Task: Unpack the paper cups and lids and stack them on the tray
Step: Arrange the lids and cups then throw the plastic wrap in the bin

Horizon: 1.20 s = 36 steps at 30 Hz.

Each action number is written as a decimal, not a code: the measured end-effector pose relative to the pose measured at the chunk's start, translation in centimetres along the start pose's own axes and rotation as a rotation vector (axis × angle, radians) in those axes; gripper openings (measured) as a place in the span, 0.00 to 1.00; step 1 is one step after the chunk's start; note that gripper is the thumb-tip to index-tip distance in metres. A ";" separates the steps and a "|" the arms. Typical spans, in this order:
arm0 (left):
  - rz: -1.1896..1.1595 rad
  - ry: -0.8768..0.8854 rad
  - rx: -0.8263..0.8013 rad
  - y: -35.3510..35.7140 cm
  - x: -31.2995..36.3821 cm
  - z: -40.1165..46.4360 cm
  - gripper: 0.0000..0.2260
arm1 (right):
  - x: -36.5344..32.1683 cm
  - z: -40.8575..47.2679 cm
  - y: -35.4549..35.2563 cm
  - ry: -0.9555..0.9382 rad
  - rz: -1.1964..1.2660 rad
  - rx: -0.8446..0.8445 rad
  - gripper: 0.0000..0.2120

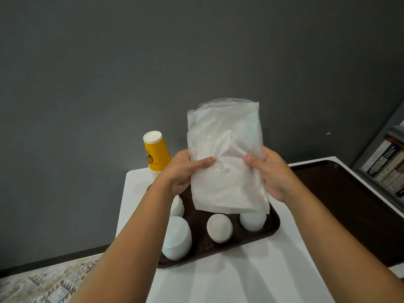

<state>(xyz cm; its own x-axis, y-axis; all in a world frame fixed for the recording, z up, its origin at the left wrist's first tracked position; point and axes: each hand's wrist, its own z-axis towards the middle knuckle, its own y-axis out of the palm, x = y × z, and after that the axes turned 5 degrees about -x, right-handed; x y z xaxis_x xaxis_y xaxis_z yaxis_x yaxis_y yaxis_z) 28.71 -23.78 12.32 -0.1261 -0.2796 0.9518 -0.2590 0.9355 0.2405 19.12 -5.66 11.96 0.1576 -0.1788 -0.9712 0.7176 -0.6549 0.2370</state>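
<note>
Head view shows both hands, left (182,171) and right (273,173), pinching a floppy plastic bag (225,158) above the tray (271,232) of white lids (219,228); best fold it flat, clear of the cups (156,153).

Plastic bag (225,154) hides far part of tray (276,224); left wrist covers one lid stack (178,205); second tray (349,204) cut off right; book titles (384,159) unreadable.

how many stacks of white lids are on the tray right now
4 in view: one at the near left, one behind it under the left wrist, one in the middle, one on the right. The plastic bag may hide more.
</note>
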 end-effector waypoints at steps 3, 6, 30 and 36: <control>-0.008 0.042 0.040 0.3 0.2 0.0 0.13 | 0.0 -0.2 -0.2 -0.005 0.004 0.015 0.11; -0.035 0.085 0.026 0.2 0.1 0.0 0.09 | -0.1 -0.3 -0.3 -0.014 0.024 0.007 0.10; 0.672 0.335 0.187 0.0 -0.2 -0.8 0.19 | -0.4 -1.3 -2.5 0.095 -0.257 0.090 0.17; 0.647 0.359 0.198 0.2 -0.3 -0.4 0.15 | -0.7 -1.9 -2.3 0.046 -0.463 0.007 0.16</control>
<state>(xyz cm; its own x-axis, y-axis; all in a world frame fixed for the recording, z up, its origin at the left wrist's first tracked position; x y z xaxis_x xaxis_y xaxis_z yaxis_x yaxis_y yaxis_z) 29.06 -23.43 12.12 -0.0007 0.4300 0.9028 -0.4109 0.8230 -0.3923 18.59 -2.64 12.07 -0.1483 0.1657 -0.9750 0.7152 -0.6629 -0.2214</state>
